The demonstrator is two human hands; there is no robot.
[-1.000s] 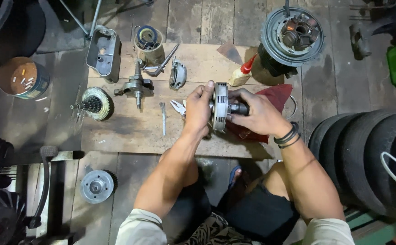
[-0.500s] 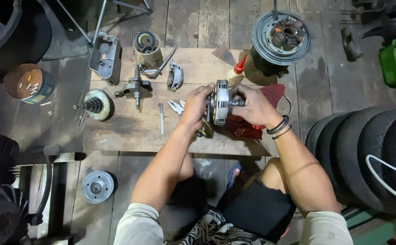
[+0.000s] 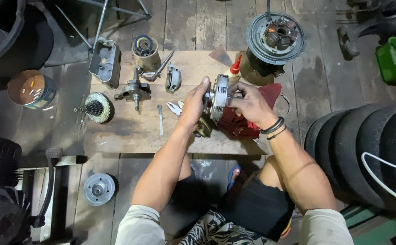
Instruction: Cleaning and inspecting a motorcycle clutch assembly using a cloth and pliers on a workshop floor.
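Note:
Both my hands hold a round silver clutch assembly (image 3: 219, 96) on edge above a wooden board (image 3: 130, 131). My left hand (image 3: 194, 104) grips its left face and my right hand (image 3: 248, 103) grips its right side, fingers wrapped on the rim. Under my hands lies a dark red rag (image 3: 238, 124), and a brass-coloured part (image 3: 203, 128) sits beside my left wrist. Pliers (image 3: 174, 109) lie just left of my left hand.
On the board lie a crankshaft (image 3: 134, 90), a toothed gear with shaft (image 3: 97, 107), a small cover (image 3: 173, 78), a thin metal tool (image 3: 160, 120) and a red-capped bottle (image 3: 235, 67). A stator plate (image 3: 275, 37) stands at back right. Tyres (image 3: 366, 154) crowd the right, a tin (image 3: 30, 89) the left.
The clutch assembly has been lifted slightly and turned between my hands; my left hand has shifted onto its left face. The view has drifted a little.

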